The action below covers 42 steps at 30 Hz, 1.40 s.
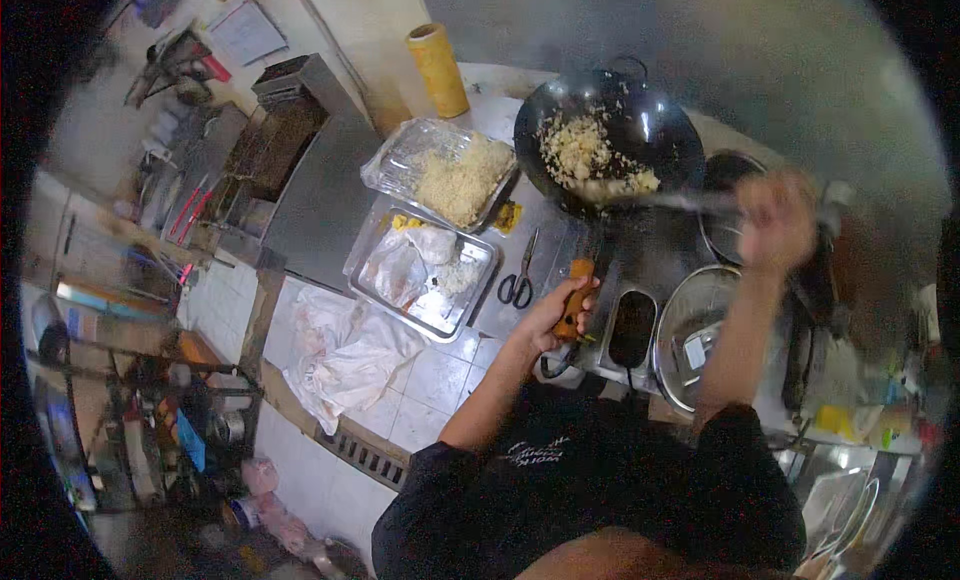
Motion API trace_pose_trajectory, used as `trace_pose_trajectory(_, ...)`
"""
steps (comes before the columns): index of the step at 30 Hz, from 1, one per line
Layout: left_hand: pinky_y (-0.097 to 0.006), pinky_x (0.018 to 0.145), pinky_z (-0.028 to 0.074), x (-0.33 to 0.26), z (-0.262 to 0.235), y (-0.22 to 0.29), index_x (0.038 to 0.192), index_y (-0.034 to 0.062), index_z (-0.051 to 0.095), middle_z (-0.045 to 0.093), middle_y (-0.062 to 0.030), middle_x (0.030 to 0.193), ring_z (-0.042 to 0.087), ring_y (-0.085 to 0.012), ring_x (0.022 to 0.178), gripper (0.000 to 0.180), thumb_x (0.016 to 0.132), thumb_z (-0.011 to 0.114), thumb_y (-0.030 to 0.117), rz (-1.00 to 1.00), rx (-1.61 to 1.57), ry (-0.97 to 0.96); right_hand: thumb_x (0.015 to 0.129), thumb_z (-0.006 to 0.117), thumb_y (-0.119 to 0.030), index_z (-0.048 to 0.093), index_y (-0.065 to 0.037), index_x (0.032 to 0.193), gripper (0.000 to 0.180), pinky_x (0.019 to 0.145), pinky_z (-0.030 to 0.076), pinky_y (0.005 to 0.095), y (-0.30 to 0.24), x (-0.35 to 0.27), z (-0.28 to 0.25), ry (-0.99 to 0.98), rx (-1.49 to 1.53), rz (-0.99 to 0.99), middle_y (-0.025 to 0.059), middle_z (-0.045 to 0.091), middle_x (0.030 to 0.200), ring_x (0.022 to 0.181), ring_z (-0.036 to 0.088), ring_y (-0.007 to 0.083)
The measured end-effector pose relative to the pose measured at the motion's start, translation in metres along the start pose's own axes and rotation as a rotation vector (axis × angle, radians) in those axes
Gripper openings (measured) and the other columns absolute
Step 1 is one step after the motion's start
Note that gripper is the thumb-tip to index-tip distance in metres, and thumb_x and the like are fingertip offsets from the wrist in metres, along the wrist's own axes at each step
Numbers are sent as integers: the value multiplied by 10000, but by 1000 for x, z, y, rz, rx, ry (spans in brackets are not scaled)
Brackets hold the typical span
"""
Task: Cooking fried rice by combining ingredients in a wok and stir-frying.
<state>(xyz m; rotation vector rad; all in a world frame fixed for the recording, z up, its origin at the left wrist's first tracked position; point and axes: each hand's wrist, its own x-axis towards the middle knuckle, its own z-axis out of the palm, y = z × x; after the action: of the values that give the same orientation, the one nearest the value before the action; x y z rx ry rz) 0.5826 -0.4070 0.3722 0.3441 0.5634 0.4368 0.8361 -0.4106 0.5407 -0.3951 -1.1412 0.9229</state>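
A black wok (665,145) stands on the stove ahead of me, tilted a little, with pale yellow rice (580,150) spread over its left side. My left hand (563,313) is closed around the wok's wooden handle (574,298). Raised at the wok's right, my right hand (778,220) is smeared by motion but wraps the end of a long-handled cooking utensil (690,202). That utensil reaches left into the wok, its head at the rice's near edge; blur hides whether it is a spatula or a ladle.
Left of the wok sit a plastic-lined tray of rice (465,180) and a metal tray (440,325) holding a plastic bag. Scissors (520,280) lie beside them. A metal basin (672,375) and a dark pot (722,242) stand right. A white cloth (340,355) lies front left.
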Motion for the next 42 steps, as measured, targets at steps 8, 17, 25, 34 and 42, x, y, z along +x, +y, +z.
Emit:
trace_pose_trajectory(8, -319, 558, 489, 2, -18, -1, 1028, 118, 448, 493, -17, 705, 516, -156, 565, 314, 843, 498, 368, -93, 22, -54, 821, 443, -213, 489, -26, 873, 200, 555, 439, 317, 35, -2, 8, 1225, -354, -568, 95, 493, 727, 576, 492, 217)
trace_pose_trajectory(17, -336, 691, 500, 11, -34, 9, 1014, 114, 433, 552, -33, 828, 581, -196, 741, 305, 829, 532, 335, -215, 89, -246, 812, 457, -303, 317, -132, 563, 333, 479, 248, 291, 60, -47, 55, 288, -370, -287, -3, 327, 533, 477, 270, 134)
trace_pose_trajectory(25, -382, 620, 518, 19, -25, 12, 1035, 117, 406, 552, -76, 794, 596, -256, 732, 280, 835, 537, 260, -237, 54, -214, 813, 485, -211, 483, -4, 1051, 316, 800, 428, 337, -65, -69, -29, 561, -1089, -301, 126, 552, 971, 864, 539, 237)
trace_pose_trajectory(34, -334, 603, 510, 23, -26, -4, 984, 110, 441, 538, -40, 773, 563, -202, 655, 242, 836, 523, 282, -201, 39, -158, 817, 439, -153, 495, -15, 999, 235, 719, 453, 308, -52, -29, -75, 674, -2238, 480, 114, 541, 958, 858, 536, 201)
trace_pose_trajectory(42, -317, 590, 490, 1, -29, 8, 1032, 101, 429, 513, -27, 751, 535, -164, 629, 249, 861, 488, 272, -94, 107, -118, 826, 456, -153, 430, -110, 772, 74, 467, 300, 282, 54, 30, 71, 603, -325, -258, 10, 333, 551, 475, 326, 136)
